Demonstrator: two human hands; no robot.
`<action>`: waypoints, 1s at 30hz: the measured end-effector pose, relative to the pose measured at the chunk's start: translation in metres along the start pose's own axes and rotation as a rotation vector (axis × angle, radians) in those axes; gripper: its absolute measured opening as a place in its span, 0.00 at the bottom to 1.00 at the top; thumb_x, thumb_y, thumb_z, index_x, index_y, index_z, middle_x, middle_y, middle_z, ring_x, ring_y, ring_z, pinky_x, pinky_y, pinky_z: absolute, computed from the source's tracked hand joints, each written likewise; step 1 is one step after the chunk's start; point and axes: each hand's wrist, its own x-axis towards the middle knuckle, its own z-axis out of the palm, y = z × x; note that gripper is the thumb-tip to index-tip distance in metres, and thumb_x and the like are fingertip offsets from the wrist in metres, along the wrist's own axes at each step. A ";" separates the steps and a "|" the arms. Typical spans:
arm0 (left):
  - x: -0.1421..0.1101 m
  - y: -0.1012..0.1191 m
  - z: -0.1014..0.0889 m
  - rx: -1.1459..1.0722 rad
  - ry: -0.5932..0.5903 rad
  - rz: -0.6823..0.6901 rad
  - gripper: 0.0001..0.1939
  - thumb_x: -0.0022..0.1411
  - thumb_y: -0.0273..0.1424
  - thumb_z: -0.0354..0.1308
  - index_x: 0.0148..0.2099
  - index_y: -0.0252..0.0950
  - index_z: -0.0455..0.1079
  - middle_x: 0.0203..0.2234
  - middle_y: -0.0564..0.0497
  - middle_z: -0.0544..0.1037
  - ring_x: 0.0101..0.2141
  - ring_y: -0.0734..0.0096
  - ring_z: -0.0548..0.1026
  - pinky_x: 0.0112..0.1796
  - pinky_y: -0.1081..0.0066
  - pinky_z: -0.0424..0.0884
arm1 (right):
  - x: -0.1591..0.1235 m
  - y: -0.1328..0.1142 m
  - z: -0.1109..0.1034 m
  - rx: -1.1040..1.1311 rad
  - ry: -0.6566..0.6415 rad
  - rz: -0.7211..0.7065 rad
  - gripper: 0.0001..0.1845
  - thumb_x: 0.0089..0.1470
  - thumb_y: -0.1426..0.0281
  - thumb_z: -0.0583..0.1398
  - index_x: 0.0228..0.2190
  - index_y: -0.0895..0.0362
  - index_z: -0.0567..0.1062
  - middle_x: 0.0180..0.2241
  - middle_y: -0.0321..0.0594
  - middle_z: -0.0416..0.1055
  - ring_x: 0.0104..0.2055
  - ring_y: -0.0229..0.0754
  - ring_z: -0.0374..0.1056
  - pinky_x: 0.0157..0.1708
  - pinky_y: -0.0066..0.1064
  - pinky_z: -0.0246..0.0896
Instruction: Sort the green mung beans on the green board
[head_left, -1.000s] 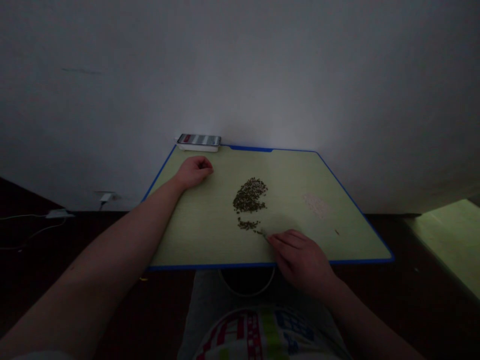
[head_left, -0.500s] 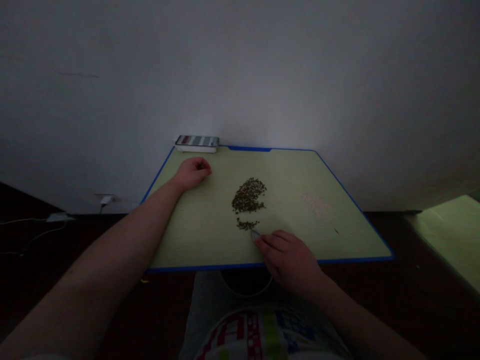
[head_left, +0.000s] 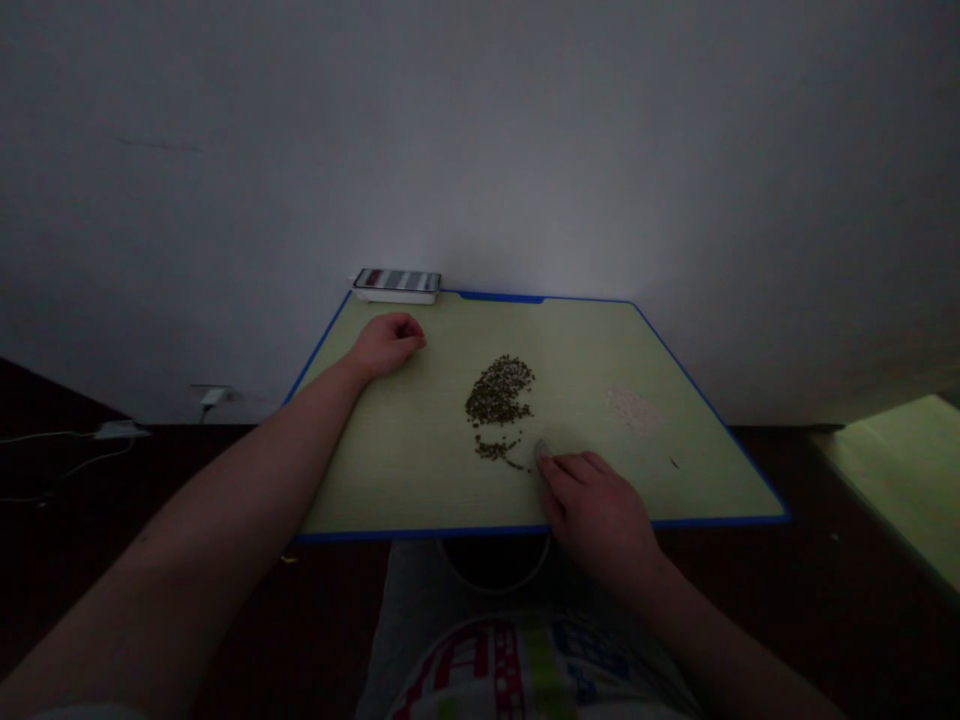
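My right hand (head_left: 604, 510) is closed, pinching a small rounded greyish piece (head_left: 542, 450) at the fingertips, too blurred to name. It is just right of a short row of small dark grains (head_left: 493, 450). Behind that row lies a larger heap of dark grains (head_left: 499, 392), with paler bits among them at the far side. My left hand (head_left: 388, 342) rests at the far left of the board, its fingers loosely curled with nothing visible in them. To the right is a thin patch of pale grains (head_left: 634, 408).
The pale yellow-green tabletop (head_left: 420, 490) has a blue edge. A phone (head_left: 397, 279) lies on a white box (head_left: 396, 297) at the back left, by the wall. A small dark sliver (head_left: 673, 463) lies at right. Below the front edge is a dark round container (head_left: 496, 562).
My right hand has moved right and slightly forward with the small piece, away from the front row. A few dark grains now trail rightward from that row. My left hand has stayed put.
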 end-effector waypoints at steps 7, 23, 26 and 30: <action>0.000 0.001 0.000 0.003 0.000 -0.005 0.08 0.44 0.33 0.58 0.29 0.35 0.70 0.20 0.54 0.70 0.23 0.74 0.65 0.25 0.73 0.61 | -0.003 -0.005 -0.003 0.069 -0.010 -0.102 0.18 0.53 0.74 0.59 0.46 0.63 0.76 0.39 0.47 0.77 0.39 0.48 0.68 0.41 0.37 0.68; -0.001 0.001 0.000 -0.002 -0.002 -0.017 0.09 0.44 0.35 0.59 0.28 0.35 0.69 0.19 0.54 0.69 0.23 0.74 0.65 0.25 0.73 0.61 | 0.028 0.011 0.000 -0.030 -0.079 0.074 0.18 0.56 0.76 0.55 0.48 0.64 0.75 0.39 0.51 0.76 0.39 0.49 0.69 0.41 0.39 0.64; -0.001 0.000 0.000 -0.005 -0.005 -0.004 0.08 0.44 0.35 0.59 0.28 0.36 0.69 0.19 0.54 0.69 0.23 0.74 0.65 0.25 0.73 0.61 | 0.029 0.028 0.002 -0.082 -0.037 0.128 0.17 0.56 0.75 0.54 0.46 0.62 0.76 0.37 0.50 0.76 0.36 0.47 0.69 0.40 0.38 0.63; -0.001 0.001 0.000 -0.025 -0.009 0.002 0.08 0.44 0.34 0.58 0.28 0.35 0.69 0.19 0.54 0.69 0.23 0.74 0.65 0.25 0.73 0.61 | 0.026 0.054 0.003 -0.142 -0.012 0.209 0.17 0.57 0.73 0.54 0.44 0.62 0.77 0.34 0.49 0.76 0.34 0.48 0.70 0.36 0.37 0.63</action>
